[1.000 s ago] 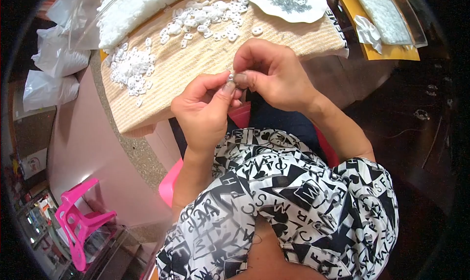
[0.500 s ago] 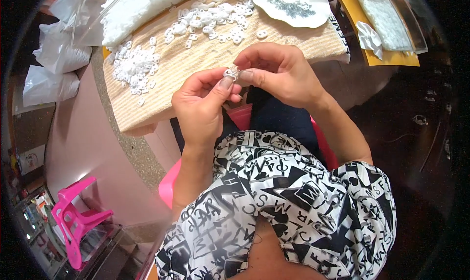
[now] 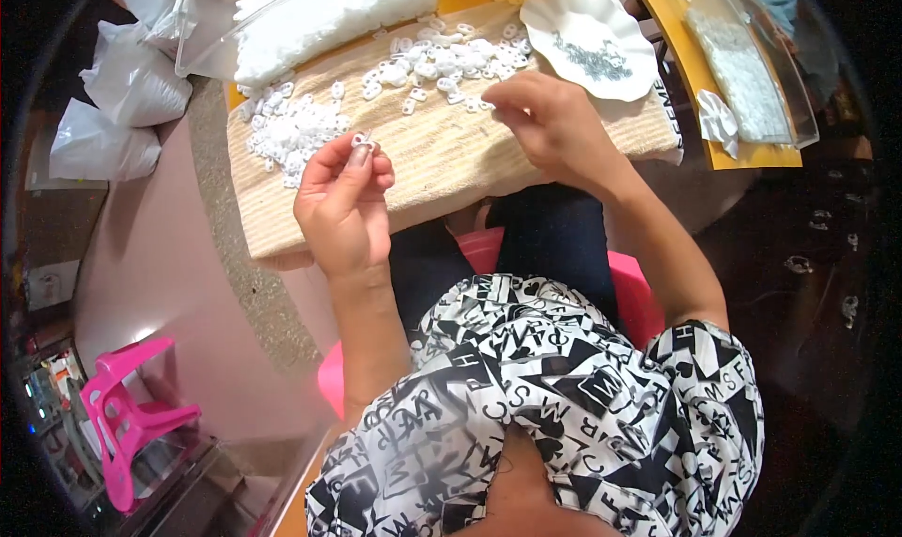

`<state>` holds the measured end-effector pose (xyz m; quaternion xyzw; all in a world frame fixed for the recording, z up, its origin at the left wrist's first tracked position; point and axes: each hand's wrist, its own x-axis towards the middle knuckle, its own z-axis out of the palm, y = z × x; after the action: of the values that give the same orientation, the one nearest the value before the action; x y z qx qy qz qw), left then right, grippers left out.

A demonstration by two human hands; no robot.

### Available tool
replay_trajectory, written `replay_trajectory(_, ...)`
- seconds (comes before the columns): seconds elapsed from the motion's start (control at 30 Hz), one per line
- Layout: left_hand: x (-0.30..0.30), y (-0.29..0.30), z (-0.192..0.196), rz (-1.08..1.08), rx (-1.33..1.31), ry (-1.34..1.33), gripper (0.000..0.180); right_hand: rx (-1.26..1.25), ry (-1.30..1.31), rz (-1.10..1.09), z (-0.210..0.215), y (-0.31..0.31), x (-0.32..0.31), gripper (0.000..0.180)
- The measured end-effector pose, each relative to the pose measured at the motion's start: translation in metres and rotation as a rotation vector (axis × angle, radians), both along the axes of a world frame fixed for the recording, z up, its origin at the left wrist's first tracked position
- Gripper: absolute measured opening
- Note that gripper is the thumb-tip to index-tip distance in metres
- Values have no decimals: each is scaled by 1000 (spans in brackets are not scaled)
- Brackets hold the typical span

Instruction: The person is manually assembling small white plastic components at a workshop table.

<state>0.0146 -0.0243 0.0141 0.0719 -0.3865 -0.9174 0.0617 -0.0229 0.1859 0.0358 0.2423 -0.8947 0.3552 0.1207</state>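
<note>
- A small white plastic ring-shaped piece [image 3: 363, 141] sits pinched between the thumb and fingertips of the left hand [image 3: 343, 203], raised just above the near part of a beige woven mat [image 3: 442, 166].
- The left hand is curled into a loose fist around that pinch, palm turned toward the person, wrist bent up from the forearm.
- The right hand [image 3: 550, 124] hovers over the mat's far-right part, fingers drawn together and pointing down toward a scatter of loose white plastic pieces [image 3: 451, 62]; whether it grips anything I cannot tell, since the fingertips are hidden from view.
- The two hands are well apart, with bare mat between them.
- A second heap of white plastic pieces [image 3: 291, 128] lies on the mat's left part, near the left hand's knuckles.
- Behind the mat, a clear plastic bag packed with white pieces [image 3: 329, 20] lies along the far edge.
- A white scalloped shell-shaped dish [image 3: 564, 15] holding small grey metal bits [image 3: 597, 58] stands just beyond the right hand.
- A clear plastic tray of white pieces [image 3: 747, 72] rests on a yellow board [image 3: 691, 62] to the right.
- White plastic sacks [image 3: 117, 105] lie at the left.
- The person sits on a pink plastic stool [image 3: 484, 250], and a second pink plastic stool [image 3: 127, 420] lies tipped at lower left.
</note>
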Motion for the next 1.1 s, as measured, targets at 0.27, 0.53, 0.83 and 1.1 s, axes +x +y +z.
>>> replay_trajectory(0.27,-2,-2,7,-26,34,-5,15,325,199,-87,-17,-46,-70,11)
replay_trajectory(0.53,-1,0,7,-65,46,-11,14,214,309,-50,-29,-48,-75,11)
replay_trajectory(0.83,10,29,3,-207,5,-54,14,-1075,-1034,289,-2,-1,1,29)
replay_trajectory(1.1,23,55,-1,-514,167,-81,15,-1352,-1056,167,-8,2,35,25)
